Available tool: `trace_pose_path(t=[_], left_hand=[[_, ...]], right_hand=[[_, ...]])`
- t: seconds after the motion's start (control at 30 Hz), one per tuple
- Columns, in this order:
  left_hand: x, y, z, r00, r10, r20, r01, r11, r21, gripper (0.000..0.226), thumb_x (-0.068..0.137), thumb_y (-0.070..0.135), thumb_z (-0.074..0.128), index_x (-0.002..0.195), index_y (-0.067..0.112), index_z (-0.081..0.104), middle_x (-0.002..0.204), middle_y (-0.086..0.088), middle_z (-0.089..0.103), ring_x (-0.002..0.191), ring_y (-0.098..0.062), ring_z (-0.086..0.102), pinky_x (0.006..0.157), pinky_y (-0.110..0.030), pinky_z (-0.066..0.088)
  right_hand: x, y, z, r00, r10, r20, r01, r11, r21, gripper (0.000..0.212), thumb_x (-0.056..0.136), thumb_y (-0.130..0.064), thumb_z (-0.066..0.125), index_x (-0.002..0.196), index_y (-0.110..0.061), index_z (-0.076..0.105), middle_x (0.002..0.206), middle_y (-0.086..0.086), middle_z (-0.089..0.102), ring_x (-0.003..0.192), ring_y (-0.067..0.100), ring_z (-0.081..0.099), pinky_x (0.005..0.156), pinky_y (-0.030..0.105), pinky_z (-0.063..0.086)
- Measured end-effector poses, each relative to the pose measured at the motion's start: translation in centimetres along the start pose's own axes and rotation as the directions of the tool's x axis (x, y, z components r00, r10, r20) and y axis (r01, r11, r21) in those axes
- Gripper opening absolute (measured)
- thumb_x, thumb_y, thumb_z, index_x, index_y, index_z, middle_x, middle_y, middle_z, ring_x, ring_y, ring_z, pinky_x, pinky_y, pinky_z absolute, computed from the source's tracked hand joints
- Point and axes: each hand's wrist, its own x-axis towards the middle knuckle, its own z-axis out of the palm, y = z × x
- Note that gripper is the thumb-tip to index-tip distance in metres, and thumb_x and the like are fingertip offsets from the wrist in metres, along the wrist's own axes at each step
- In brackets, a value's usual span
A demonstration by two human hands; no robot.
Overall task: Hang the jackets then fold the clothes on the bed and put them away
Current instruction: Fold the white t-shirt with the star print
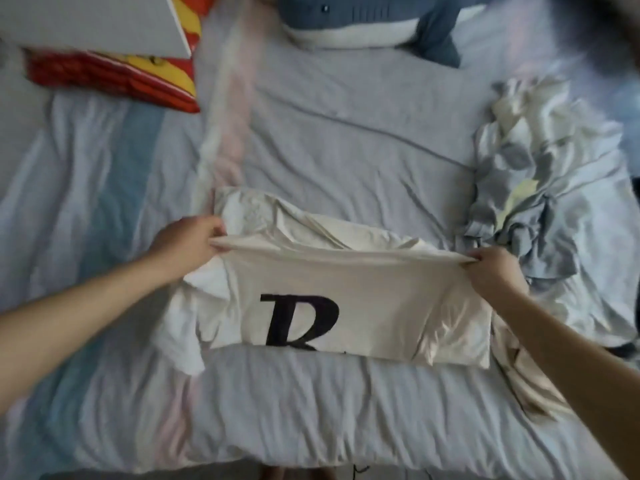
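The cream shirt (pixel 346 306) is pinched at its far fold: left grip (pixel 188 242) and right grip (pixel 493 271) are closed tight on its corners.

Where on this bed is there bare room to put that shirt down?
Bare sheet lies between the shirt and the shark, and along the near edge below the shirt. Right side is crowded by the clothes pile.
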Motion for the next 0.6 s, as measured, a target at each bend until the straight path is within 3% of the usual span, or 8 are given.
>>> trace_pose_path(t=[0.07, 0.17, 0.27, 0.37, 0.43, 0.5, 0.6], left_hand=[[4.0, 3.3, -6.4, 0.941, 0.010, -0.338, -0.006, 1.000, 0.013, 0.020, 0.084, 0.009, 0.060, 0.099, 0.019, 0.068, 0.098, -0.014, 0.070, 0.091, -0.037, 0.064, 0.068, -0.036, 0.046], [7.2, 8.8, -17.0, 0.734, 0.010, -0.679, -0.085, 0.993, -0.077, 0.037, 0.082, -0.001, 0.049, 0.109, 0.017, 0.067, 0.100, -0.023, 0.067, 0.091, -0.045, 0.061, 0.071, -0.044, 0.047], [7.2, 12.7, -24.0, 0.477, 0.053, -0.877, -0.241, 0.968, -0.073, 0.046, 0.078, -0.003, 0.046, 0.113, 0.020, 0.063, 0.105, -0.015, 0.068, 0.094, -0.042, 0.060, 0.073, -0.042, 0.045], [6.8, 14.1, -27.0, 0.290, 0.136, -0.947, -0.352, 0.936, 0.026, 0.032, 0.077, -0.006, 0.049, 0.102, 0.011, 0.059, 0.094, -0.017, 0.069, 0.081, -0.044, 0.061, 0.071, -0.043, 0.046], [7.1, 13.8, -26.6, 0.272, 0.150, -0.951, -0.343, 0.938, 0.050, 0.023, 0.075, -0.009, 0.054, 0.094, 0.005, 0.055, 0.086, -0.021, 0.064, 0.073, -0.046, 0.058, 0.065, -0.043, 0.043], [7.1, 13.1, -24.9, 0.318, 0.107, -0.942, -0.323, 0.947, -0.001, 0.021, 0.075, -0.010, 0.054, 0.089, 0.005, 0.050, 0.087, -0.022, 0.059, 0.072, -0.045, 0.054, 0.060, -0.044, 0.039], [6.8, 10.1, -20.1, 0.470, 0.262, -0.843, -0.377, 0.923, 0.077, 0.036, 0.070, -0.014, 0.056, 0.077, 0.017, 0.039, 0.080, -0.012, 0.048, 0.067, -0.039, 0.051, 0.055, -0.042, 0.036]], right_hand=[[2.5, -4.8, -4.6, 0.968, -0.030, -0.250, 0.081, 0.978, 0.195, 0.037, 0.079, -0.012, 0.047, 0.109, -0.013, 0.070, 0.100, 0.019, 0.068, 0.097, 0.037, 0.062, 0.076, 0.034, 0.044], [4.3, -12.1, -13.4, 0.827, 0.017, -0.562, 0.245, 0.889, 0.387, 0.040, 0.081, -0.003, 0.043, 0.112, -0.014, 0.065, 0.103, 0.018, 0.067, 0.098, 0.036, 0.060, 0.078, 0.034, 0.043], [4.5, -16.2, -19.9, 0.613, 0.083, -0.786, 0.451, 0.780, 0.434, 0.037, 0.080, 0.002, 0.040, 0.111, -0.010, 0.058, 0.104, 0.018, 0.064, 0.096, 0.033, 0.057, 0.079, 0.034, 0.038], [4.7, -17.4, -22.9, 0.469, 0.158, -0.869, 0.540, 0.727, 0.424, 0.028, 0.080, -0.001, 0.042, 0.105, -0.003, 0.054, 0.110, 0.018, 0.057, 0.096, 0.030, 0.049, 0.084, 0.035, 0.033], [5.0, -17.2, -23.2, 0.444, 0.164, -0.881, 0.539, 0.736, 0.409, 0.025, 0.082, -0.001, 0.043, 0.104, -0.003, 0.054, 0.112, 0.017, 0.055, 0.096, 0.026, 0.045, 0.089, 0.038, 0.033], [5.1, -16.2, -22.0, 0.459, 0.122, -0.880, 0.539, 0.749, 0.385, 0.025, 0.083, 0.001, 0.043, 0.106, -0.002, 0.054, 0.113, 0.018, 0.055, 0.096, 0.029, 0.047, 0.090, 0.039, 0.034], [5.0, -12.4, -17.0, 0.571, -0.099, -0.815, 0.523, 0.809, 0.268, 0.026, 0.085, 0.002, 0.046, 0.108, -0.004, 0.054, 0.102, 0.022, 0.060, 0.092, 0.037, 0.055, 0.076, 0.041, 0.037]])
